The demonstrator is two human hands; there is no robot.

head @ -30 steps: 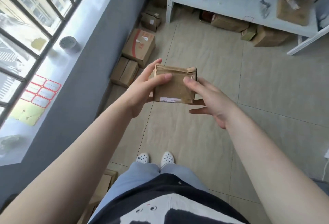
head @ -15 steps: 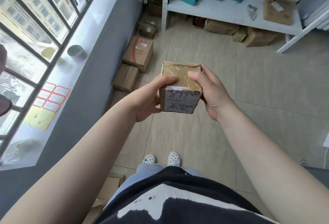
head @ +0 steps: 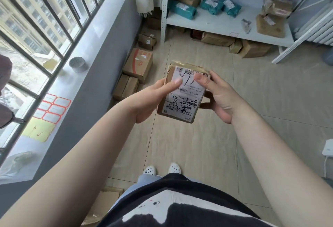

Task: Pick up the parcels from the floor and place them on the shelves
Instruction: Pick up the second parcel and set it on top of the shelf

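I hold a small brown cardboard parcel at chest height, its white shipping label with black scribbles facing me. My left hand grips its left side, thumb on the label. My right hand grips the right side, thumb on the label's top. Ahead stands a white metal shelf carrying teal bagged parcels and brown taped parcels. More cardboard boxes lie on the tiled floor along the left wall.
A barred window and a sill with sticker sheets and a small grey can run along the left. Boxes sit under the shelf. A flattened box lies by my left leg. A white device is at the right edge.
I have turned the parcel in both hands so its labelled face now points up at me. My view has lifted, showing more of the shelf.
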